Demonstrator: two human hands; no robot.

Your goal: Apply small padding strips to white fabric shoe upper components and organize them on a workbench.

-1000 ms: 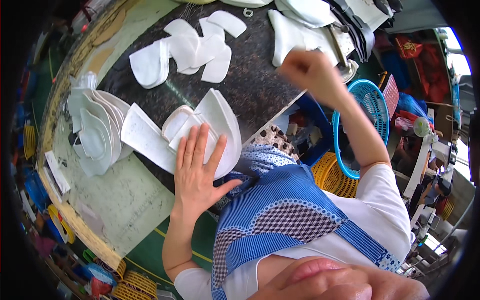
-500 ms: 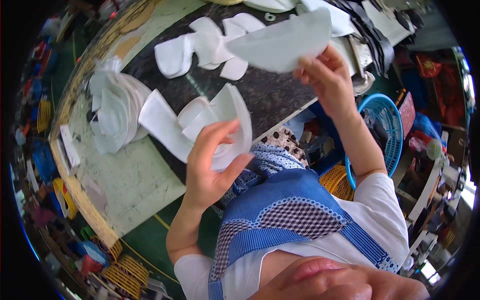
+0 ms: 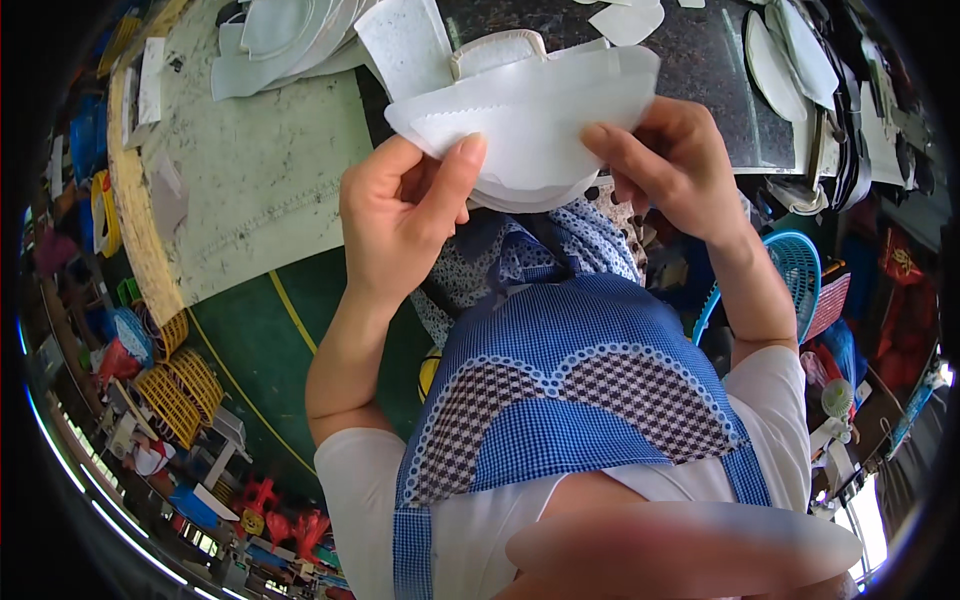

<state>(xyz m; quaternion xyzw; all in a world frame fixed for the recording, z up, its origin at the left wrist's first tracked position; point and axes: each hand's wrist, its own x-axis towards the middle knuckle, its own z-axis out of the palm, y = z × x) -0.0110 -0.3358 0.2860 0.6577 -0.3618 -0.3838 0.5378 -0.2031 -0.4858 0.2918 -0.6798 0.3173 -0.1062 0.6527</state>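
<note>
A white half-moon-shaped sheet piece with a small zigzag edge along one side is stretched between my two hands. My left hand pinches its left end between thumb and fingers. At the right end, my right hand grips it the same way, thumb on top. Other white layers show just below its lower edge, partly hidden by it. Behind it on the table lie a white flap and a small curved piece with a cream rim.
A fanned stack of white pieces lies on the pale table at the far left. More white pieces rest on the dark tabletop. Dark straps hang at the right, above a blue basket. Yellow baskets stand on the floor.
My right hand has brought the half-moon piece down and in front of me. My left hand, earlier open over the pieces, now holds its other end. The view has shifted.
</note>
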